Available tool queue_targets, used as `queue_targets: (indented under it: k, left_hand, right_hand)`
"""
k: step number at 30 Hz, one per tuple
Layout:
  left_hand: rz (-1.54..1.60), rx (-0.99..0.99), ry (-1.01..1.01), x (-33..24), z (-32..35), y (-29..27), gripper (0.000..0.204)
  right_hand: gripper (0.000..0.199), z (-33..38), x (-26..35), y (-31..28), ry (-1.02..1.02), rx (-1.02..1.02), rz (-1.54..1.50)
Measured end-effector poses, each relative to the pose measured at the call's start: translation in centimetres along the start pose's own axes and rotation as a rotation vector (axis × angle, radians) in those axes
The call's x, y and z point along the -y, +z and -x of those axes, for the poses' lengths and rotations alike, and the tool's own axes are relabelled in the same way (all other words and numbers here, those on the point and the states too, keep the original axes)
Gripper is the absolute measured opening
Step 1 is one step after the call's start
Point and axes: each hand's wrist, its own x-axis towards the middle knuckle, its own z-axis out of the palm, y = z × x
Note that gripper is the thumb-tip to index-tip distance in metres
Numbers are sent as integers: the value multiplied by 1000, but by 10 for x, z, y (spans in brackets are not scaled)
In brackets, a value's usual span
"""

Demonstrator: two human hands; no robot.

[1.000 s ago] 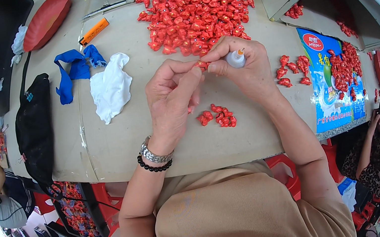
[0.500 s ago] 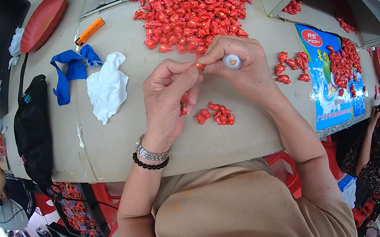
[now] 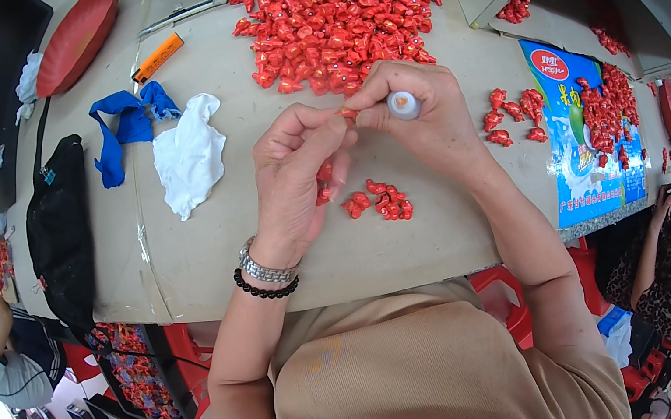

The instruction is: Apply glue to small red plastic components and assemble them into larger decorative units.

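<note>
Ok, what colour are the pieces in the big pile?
Mostly red; the pile shows best in the head view.

The person wears a tan-brown top [image 3: 399, 376] in a fine ribbed knit, with loose sleeves [image 3: 580, 386] ending above the elbows. At the wrist of the left hand [image 3: 291, 172] sits a silver metal link band [image 3: 264, 269] (watch strap or bracelet, too small to tell), and just beside it, elbow-side, a bracelet of round, shiny black beads [image 3: 265, 290].
</note>
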Motion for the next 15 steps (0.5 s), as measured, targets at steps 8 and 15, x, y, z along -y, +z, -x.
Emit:
queue_targets:
  k: [8,15]
  left_hand:
    - [33,-8,-83,1,-1,-3,16]
    - [96,-2,-105,3,1,-7,17]
  right_hand:
    - [10,-3,-1,-7,310,76,-180]
    - [6,1,-5,0,313,75,-190]
